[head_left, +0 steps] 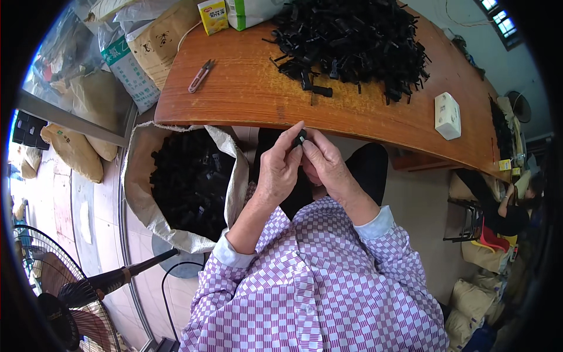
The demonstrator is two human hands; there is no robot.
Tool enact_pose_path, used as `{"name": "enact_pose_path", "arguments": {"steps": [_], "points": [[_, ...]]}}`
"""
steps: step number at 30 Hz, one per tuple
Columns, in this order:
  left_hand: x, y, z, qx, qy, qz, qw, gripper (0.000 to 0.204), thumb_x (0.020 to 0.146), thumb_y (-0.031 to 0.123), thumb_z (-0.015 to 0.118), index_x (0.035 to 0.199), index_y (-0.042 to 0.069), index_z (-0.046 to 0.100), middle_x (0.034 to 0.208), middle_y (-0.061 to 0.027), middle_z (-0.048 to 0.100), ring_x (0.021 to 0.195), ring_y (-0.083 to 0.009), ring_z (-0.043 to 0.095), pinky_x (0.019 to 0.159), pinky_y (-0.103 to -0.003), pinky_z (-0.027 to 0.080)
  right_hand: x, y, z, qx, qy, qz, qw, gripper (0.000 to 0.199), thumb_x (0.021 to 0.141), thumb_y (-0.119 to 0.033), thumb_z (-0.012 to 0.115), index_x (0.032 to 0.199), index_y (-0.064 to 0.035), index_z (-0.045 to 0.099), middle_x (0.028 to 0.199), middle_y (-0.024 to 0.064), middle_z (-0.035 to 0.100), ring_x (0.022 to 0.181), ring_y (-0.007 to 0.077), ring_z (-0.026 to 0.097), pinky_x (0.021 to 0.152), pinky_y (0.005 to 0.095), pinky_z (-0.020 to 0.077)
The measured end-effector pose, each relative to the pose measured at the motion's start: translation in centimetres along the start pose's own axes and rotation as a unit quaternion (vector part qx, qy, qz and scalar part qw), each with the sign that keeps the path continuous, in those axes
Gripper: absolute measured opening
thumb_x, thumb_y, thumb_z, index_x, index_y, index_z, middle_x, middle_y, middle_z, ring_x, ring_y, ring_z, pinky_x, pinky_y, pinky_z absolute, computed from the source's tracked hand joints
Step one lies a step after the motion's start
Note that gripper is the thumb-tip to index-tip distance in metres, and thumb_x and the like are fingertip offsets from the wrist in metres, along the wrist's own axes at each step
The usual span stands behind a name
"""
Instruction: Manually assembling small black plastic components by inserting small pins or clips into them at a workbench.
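Checked purple sleeves (316,281) lead to the left hand (278,170) and right hand (325,164), both pinching one small black plastic part (300,139) below the wooden table (246,94).

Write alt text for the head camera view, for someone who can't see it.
Both hands, left hand and right hand, pinch a small black plastic part together at the edge of a wooden table. A heap of black parts lies on the table, and an open sack of black parts stands at the person's left.
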State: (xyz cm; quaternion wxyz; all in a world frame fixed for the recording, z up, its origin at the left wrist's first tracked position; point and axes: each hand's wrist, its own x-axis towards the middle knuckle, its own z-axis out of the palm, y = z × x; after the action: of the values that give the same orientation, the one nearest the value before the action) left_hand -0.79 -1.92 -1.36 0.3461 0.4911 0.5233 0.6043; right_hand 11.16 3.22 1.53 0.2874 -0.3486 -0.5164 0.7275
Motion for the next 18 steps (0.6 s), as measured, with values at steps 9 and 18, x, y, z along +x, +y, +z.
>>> {"name": "enact_pose_path", "arguments": {"steps": [9,18], "points": [[0.0,0.1,-3.9,0.122,0.040,-0.002,0.992,0.038,0.084,-0.008,0.053,0.120,0.003,0.056,0.105,-0.0207,0.064,0.095,-0.0319,0.065,0.077,-0.034,0.052,4.6,0.9,0.0,-0.200,-0.126,-0.048,0.970,0.025,0.099,-0.019,0.047,0.120,-0.0062,0.053,0.070,-0.0066,0.046,0.057,0.0012,0.040,0.049,0.0164,0.0332],[-3.0,-0.7,-16.5,0.457,0.216,-0.039,0.862,0.040,0.087,0.000,0.056,0.125,0.012,0.052,0.103,-0.0133,0.067,0.096,-0.0282,0.065,0.082,-0.035,0.051,10.7,-1.7,-8.8,-0.676,0.149,-0.142,0.707,0.031,0.089,-0.021,0.058,0.119,-0.0132,0.053,0.079,0.0143,0.066,0.072,0.0324,0.064,0.062,0.0421,0.0491]]}}
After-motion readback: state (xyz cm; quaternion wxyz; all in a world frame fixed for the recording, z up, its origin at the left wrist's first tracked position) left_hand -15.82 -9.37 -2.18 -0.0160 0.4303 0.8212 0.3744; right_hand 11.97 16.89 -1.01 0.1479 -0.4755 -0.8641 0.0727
